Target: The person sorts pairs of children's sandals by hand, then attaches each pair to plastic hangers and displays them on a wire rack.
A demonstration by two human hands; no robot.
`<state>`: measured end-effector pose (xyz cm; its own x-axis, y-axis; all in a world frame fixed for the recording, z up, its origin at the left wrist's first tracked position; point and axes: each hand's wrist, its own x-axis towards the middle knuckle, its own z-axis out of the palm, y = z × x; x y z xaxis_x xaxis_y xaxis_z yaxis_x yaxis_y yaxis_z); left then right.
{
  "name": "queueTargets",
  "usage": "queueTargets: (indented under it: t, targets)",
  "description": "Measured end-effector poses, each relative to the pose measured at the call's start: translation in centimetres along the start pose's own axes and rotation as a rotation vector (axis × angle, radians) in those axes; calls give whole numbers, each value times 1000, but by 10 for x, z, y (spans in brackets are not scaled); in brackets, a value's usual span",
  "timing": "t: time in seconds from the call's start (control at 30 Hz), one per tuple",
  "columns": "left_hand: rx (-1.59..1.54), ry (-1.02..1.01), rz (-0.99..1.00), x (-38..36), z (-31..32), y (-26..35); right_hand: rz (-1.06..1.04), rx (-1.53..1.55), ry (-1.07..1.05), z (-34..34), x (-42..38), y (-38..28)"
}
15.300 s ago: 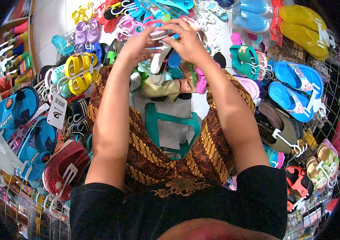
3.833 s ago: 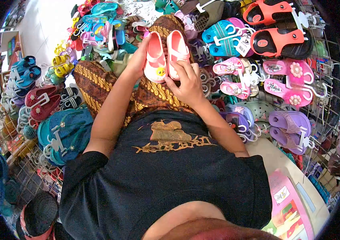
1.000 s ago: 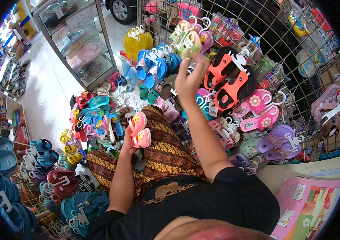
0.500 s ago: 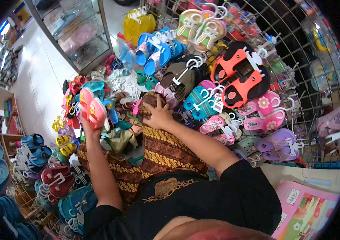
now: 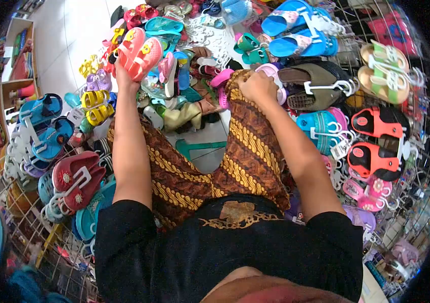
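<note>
My left hand (image 5: 125, 76) holds up a pair of coral pink sandals (image 5: 140, 54) with small yellow decorations, gripping them at their lower end. On the knee of the brown and gold batik trousers (image 5: 247, 136) rests my right hand (image 5: 258, 87), its fingers bent over the cloth and partly hidden. Just beyond it are bright pink shoes (image 5: 222, 79) and a green pair (image 5: 251, 48). A loose pile of shoes, with an olive cloth-like item (image 5: 182, 116), lies between the two hands.
Blue sandals (image 5: 298, 30), a dark olive pair (image 5: 313, 83) and black and coral sandals (image 5: 379, 144) hang at the right on a wire grid. Red shoes (image 5: 77, 181) and blue sandals (image 5: 53, 136) hang at the left. White hangers (image 5: 210, 43) lie beyond the pile.
The view has shifted, with more of the floor between the legs showing. The coral pink sandals are turned so both show side by side. My right hand remains on the knee.
</note>
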<state>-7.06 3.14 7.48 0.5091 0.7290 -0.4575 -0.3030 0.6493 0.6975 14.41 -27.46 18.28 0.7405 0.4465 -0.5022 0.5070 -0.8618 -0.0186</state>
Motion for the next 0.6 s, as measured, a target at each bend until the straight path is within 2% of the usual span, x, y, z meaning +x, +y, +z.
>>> queueTargets:
  t: [0.07, 0.2, 0.23, 0.3, 0.37, 0.43, 0.5, 0.53, 0.57, 0.6]
  targets:
    - [-33, 44, 12, 12, -8, -6, 14, -30, -85, -5, 18, -6]
    - [14, 271, 75, 31, -10, -23, -62, -109, -148, 13, 73, -10]
    - [79, 364, 60, 19, 7, -18, -99, -128, -143, 22, 91, -13]
    - [178, 369, 76, 15, 15, -19, -169, -163, -134, 58, 141, -15]
    - [265, 416, 46, 15, 22, -20, -558, -441, -563, 89, 201, -24]
    - [313, 444, 18, 17, 27, -25, -723, -501, -736, 142, 278, -19]
    - [333, 446, -4, 22, 25, -29, -662, -338, -642, 210, 346, -3]
    - [311, 438, -9, 26, 23, -32, -282, -126, -692, 219, 342, -8]
    - [387, 462, -10, 27, 20, -35, 88, 109, -631, 227, 337, -14]
    - [464, 489, -2, 20, 29, -30, -127, -27, -525, 244, 348, -24]
